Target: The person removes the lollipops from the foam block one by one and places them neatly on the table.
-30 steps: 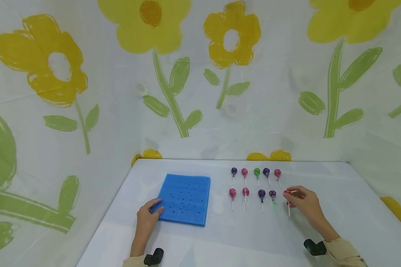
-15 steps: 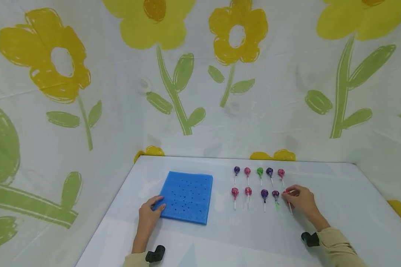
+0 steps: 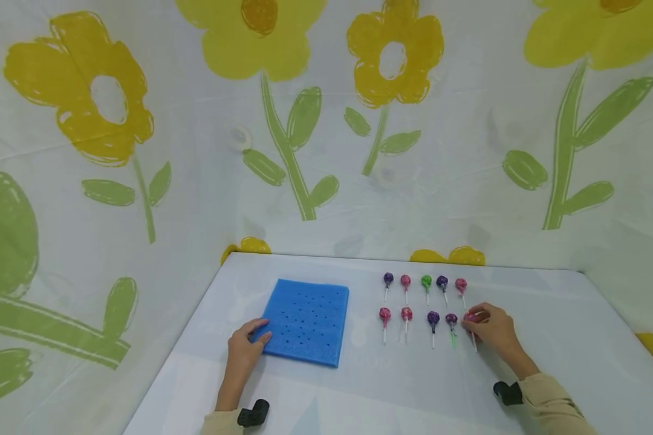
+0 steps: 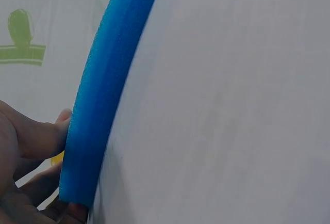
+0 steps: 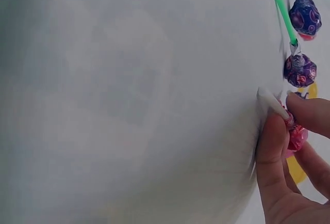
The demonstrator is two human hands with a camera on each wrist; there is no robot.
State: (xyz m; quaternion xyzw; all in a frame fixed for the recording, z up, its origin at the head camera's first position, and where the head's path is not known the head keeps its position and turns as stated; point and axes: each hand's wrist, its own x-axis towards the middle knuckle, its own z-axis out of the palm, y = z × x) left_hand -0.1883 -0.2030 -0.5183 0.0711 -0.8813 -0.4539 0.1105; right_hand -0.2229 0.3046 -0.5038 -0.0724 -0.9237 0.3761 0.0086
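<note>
A blue foam board point(image 3: 310, 332) with many small holes lies flat on the left. My left hand point(image 3: 243, 350) holds its near left corner; the left wrist view has the thumb point(image 4: 44, 137) against the face of the foam and the other fingers by its end. At the right end of the front row, my right hand point(image 3: 497, 332) pinches a pink-wrapped lollipop point(image 5: 298, 137) between thumb and fingers, near where the white stick meets the candy. The fingers partly hide that candy. Just left of it lies a purple lollipop point(image 3: 451, 320) with a green stick.
Several wrapped lollipops lie in two rows on the white table point(image 3: 392, 386), among them a green one point(image 3: 427, 281) in the back row and a dark purple one point(image 3: 433, 320) in front. A flower-printed curtain point(image 3: 359, 199) stands behind the table.
The right hand has drawn slightly closer round the pink lollipop, whose stick has tilted. The left hand stays on the foam board. The head view has shifted a little.
</note>
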